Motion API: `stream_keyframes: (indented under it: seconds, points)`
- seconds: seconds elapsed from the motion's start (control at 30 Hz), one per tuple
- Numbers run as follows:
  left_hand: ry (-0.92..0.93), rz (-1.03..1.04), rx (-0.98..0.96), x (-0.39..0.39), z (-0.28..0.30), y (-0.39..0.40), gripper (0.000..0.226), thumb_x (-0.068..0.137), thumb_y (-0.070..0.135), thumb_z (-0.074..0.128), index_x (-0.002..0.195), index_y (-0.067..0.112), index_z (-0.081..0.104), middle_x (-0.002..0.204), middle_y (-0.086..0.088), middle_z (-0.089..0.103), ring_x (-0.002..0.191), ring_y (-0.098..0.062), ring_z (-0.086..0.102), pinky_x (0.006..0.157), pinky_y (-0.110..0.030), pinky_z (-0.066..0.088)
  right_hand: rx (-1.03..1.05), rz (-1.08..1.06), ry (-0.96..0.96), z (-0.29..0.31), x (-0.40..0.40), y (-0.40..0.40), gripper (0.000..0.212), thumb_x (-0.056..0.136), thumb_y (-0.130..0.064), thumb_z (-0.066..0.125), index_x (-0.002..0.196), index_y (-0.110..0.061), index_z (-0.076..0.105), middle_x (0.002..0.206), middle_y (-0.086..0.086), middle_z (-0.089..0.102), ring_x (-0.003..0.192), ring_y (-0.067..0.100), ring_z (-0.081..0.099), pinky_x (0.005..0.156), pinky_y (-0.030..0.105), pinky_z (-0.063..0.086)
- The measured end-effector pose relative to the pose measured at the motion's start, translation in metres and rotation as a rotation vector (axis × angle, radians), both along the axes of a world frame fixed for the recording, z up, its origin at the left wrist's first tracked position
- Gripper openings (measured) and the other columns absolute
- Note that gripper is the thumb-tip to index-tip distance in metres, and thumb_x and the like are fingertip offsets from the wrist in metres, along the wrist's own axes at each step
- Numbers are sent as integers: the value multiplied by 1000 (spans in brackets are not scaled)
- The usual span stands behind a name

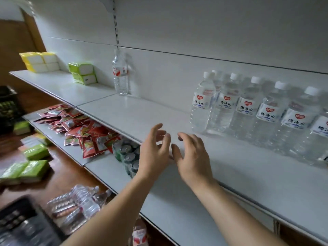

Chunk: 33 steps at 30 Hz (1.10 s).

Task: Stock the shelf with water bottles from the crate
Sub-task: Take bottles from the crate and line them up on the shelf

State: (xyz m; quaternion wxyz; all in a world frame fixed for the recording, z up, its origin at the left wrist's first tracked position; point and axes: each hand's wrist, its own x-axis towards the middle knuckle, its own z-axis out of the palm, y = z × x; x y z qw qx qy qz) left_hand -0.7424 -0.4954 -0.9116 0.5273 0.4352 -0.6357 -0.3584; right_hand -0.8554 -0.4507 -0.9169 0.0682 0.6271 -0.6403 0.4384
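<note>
Several clear water bottles with white caps (248,105) stand in rows on the right of the white shelf (142,114). A taller single bottle with a red label (120,73) stands alone at the back, farther left. My left hand (153,153) and my right hand (192,157) hover side by side over the shelf's front edge, fingers spread, holding nothing, left of the rows. More bottles (79,203) lie in a pile at the lower left beside a dark crate (23,222), which is blurred.
Yellow tissue packs (40,61) and green ones (82,73) sit on the shelf's far left. The lower shelf holds red snack packets (79,128) and green cans (126,155). Green packs (26,171) lie on the wooden floor. A black basket (8,105) stands at left.
</note>
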Motion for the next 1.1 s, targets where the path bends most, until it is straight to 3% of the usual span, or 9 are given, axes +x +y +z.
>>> stream_keyframes:
  seconds: [0.07, 0.17, 0.37, 0.63, 0.73, 0.83, 0.97, 1.03, 1.1]
  points:
    - [20, 133, 1, 38, -11, 22, 24, 97, 23, 61, 121, 25, 61, 96, 9, 71, 89, -5, 69, 79, -24, 54, 1, 169, 30, -3, 32, 13, 41, 90, -31, 51, 119, -6, 65, 109, 8, 67, 100, 29, 61, 88, 34, 48]
    - [-72, 244, 20, 100, -24, 64, 10, 97, 22, 62, 107, 24, 64, 87, 11, 71, 81, 1, 66, 70, -13, 49, 74, 411, 38, -14, 82, 37, 39, 95, -28, 51, 126, -7, 62, 113, 7, 66, 104, 25, 61, 91, 38, 53]
    - [-297, 360, 271, 216, -72, 155, 15, 96, 37, 59, 92, 27, 70, 81, 10, 70, 76, -8, 67, 74, -32, 53, 340, 741, 135, -52, 175, 88, 42, 92, -32, 52, 129, -14, 60, 111, 6, 65, 102, 26, 61, 88, 41, 53]
    - [-659, 235, 818, 310, -127, 256, 24, 100, 26, 50, 104, 14, 70, 94, -2, 72, 84, -19, 67, 76, -31, 52, 909, 980, 497, -112, 267, 144, 44, 96, -32, 57, 137, -18, 51, 132, 6, 58, 122, 26, 54, 101, 39, 46]
    - [-784, 153, 953, 325, -154, 279, 29, 101, 25, 46, 118, 16, 68, 115, -2, 71, 106, -24, 65, 89, -33, 50, 1088, 979, 659, -143, 285, 155, 39, 96, -34, 57, 131, -16, 53, 129, 9, 58, 120, 30, 55, 96, 38, 47]
    - [-863, 60, 1027, 334, -178, 293, 33, 100, 24, 44, 122, 16, 67, 126, -4, 67, 114, -24, 61, 98, -33, 49, 1262, 950, 773, -167, 294, 162, 33, 95, -39, 58, 113, -11, 59, 118, 11, 62, 105, 31, 59, 83, 36, 49]
    - [-852, -4, 1057, 334, -191, 302, 37, 99, 15, 44, 126, 23, 67, 131, 0, 65, 119, -21, 59, 101, -30, 46, 1545, 933, 800, -199, 295, 165, 58, 81, -58, 70, 112, -10, 63, 105, 5, 64, 102, 27, 63, 84, 33, 50]
    - [-827, -32, 1086, 336, -190, 303, 44, 95, 9, 44, 130, 25, 64, 134, 1, 62, 120, -19, 58, 101, -31, 46, 1578, 955, 783, -200, 294, 163, 75, 73, -72, 70, 116, -11, 63, 109, 3, 64, 105, 26, 62, 89, 35, 50]
    - [-814, -83, 1129, 340, -186, 304, 52, 91, 11, 50, 140, 28, 56, 141, 3, 56, 124, -18, 55, 101, -30, 46, 1552, 1003, 728, -190, 289, 158, 78, 66, -81, 68, 108, -15, 67, 100, -1, 64, 94, 20, 61, 84, 35, 50]
